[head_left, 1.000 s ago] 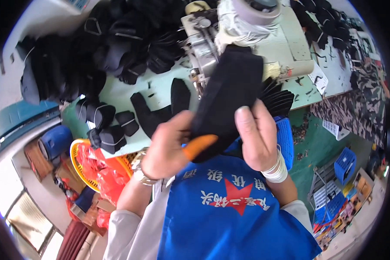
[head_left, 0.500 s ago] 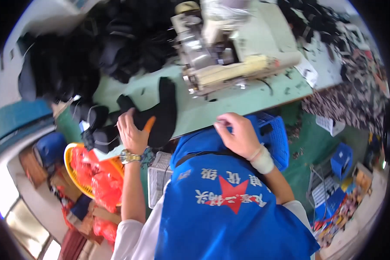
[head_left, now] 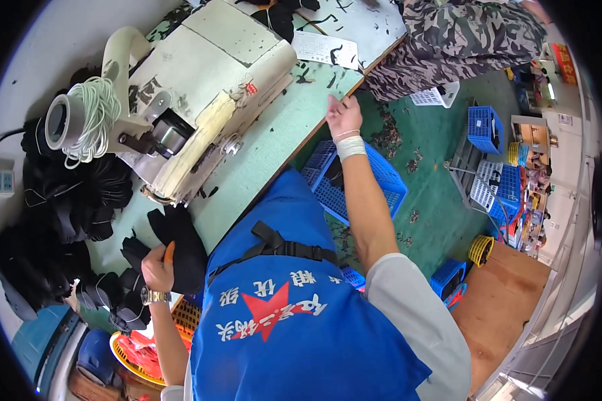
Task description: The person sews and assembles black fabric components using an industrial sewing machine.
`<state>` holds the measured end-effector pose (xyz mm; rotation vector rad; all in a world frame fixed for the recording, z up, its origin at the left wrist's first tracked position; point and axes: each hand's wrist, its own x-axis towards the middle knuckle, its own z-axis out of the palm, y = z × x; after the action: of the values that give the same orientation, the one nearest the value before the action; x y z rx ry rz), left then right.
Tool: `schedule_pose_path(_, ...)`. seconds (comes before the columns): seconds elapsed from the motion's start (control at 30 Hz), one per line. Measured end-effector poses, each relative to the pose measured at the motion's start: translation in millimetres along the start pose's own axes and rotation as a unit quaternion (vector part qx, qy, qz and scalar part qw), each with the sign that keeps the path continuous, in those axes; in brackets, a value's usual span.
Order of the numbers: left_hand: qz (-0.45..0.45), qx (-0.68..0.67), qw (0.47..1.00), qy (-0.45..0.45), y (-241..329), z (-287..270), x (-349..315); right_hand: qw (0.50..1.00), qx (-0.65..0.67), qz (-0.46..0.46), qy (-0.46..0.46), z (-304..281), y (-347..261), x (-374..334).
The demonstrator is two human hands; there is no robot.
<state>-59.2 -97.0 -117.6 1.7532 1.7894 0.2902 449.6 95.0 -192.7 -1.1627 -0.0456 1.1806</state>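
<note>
My left hand (head_left: 158, 269) is at the near left end of the green work table (head_left: 261, 147), its fingers curled on a black fabric piece (head_left: 182, 239). An orange cover sits on its thumb, and a metal watch is on that wrist. More black fabric lies just beyond and left of the fingers. Out to the right, my right hand (head_left: 343, 115) is at the table's front edge, fingers loosely apart and nothing seen in them. A white band wraps that wrist. Between and beyond the hands stands a cream sewing machine (head_left: 204, 87).
Tied black bundles (head_left: 80, 180) crowd the table's left side. A blue basket (head_left: 381, 180) stands on the floor under my right forearm. Camouflage cloth (head_left: 455, 40) hangs at the far right. An orange-yellow basket (head_left: 130, 354) with red bags is at lower left.
The view has swung to the right. My right hand has moved from in front of my apron out to the table edge. My left hand stays at the black fabric, its fingers more curled.
</note>
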Motion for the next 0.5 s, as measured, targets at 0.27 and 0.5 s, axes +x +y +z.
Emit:
schedule_pose_path(0.27, 0.081, -0.153, 0.979, -0.112, 111, -72, 30, 0.736, -0.401, 0.143, -0.527, 121, 53, -222)
schedule_pose_path(0.5, -0.040, -0.287, 0.940, -0.178, 116, -90, 67, 0.810, -0.347, 0.158, -0.446, 165, 80, -222)
